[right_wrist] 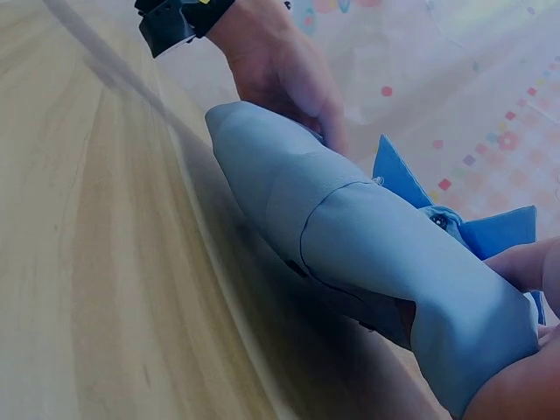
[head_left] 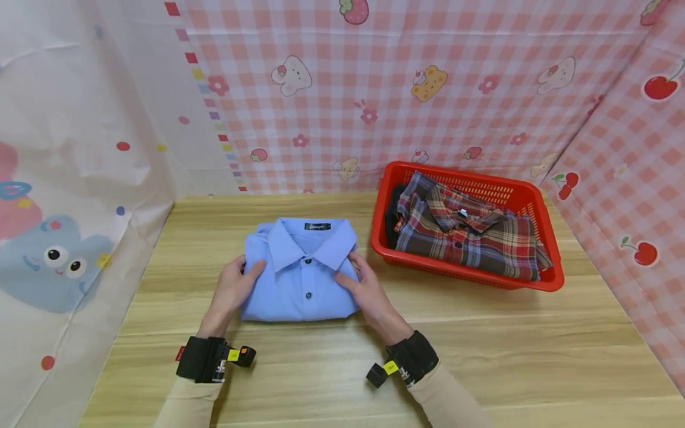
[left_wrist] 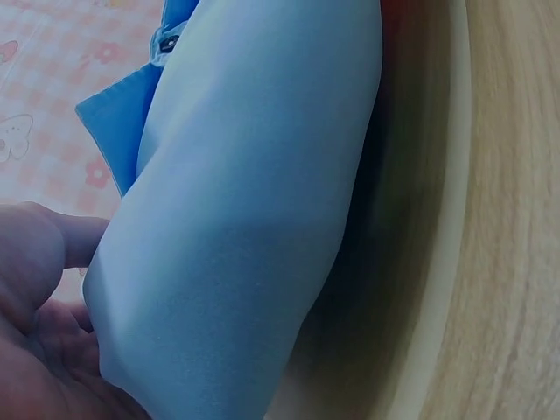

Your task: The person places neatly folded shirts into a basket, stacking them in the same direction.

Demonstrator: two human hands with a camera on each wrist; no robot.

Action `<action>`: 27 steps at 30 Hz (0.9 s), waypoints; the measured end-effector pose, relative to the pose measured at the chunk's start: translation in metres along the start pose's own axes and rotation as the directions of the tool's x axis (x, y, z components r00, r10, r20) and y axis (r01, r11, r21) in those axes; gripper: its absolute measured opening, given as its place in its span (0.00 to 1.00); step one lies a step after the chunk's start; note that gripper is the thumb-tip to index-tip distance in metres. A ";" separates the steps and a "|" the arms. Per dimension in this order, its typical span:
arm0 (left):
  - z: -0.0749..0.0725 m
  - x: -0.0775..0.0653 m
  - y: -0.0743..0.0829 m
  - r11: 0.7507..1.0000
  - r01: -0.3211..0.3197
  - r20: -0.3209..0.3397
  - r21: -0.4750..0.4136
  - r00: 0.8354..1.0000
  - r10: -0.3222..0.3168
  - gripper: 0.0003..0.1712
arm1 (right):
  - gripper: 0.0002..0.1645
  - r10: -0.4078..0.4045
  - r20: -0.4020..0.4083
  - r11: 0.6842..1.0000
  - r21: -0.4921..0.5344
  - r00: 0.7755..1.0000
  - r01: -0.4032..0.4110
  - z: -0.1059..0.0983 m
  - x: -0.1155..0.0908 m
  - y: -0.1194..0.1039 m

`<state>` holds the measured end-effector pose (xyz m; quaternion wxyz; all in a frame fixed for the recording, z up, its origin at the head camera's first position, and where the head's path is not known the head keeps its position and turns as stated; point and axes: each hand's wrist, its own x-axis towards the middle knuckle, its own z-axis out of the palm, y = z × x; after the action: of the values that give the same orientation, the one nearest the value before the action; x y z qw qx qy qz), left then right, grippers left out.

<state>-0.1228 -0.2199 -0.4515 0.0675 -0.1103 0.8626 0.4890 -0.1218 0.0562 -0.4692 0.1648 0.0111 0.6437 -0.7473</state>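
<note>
A folded light blue collared shirt lies flat with its collar toward the wall and a dark label and buttons showing. My left hand grips its left side, thumb on top and fingers underneath. On the opposite side, my right hand holds the shirt the same way, its thumb beside the collar. Both wrist views show the near folded edge, where the shirt looks slightly raised over the wood-grain table. The fingers under the cloth are mostly hidden.
A red plastic basket stands to the right near the back wall, holding a folded plaid shirt and a dark cloth at its left end. Patterned sheets cover the walls behind and at both sides.
</note>
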 end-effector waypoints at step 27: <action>-0.004 -0.016 0.025 0.994 -0.080 -0.083 -0.076 0.994 0.074 0.30 | 0.35 -0.063 0.032 0.995 -0.075 0.998 0.065 -0.008 -0.008 -0.021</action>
<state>-0.1141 -0.2092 -0.4256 0.0095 -0.0991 0.8482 0.5203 -0.1216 0.0681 -0.4483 0.1507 -0.0270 0.6693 -0.7271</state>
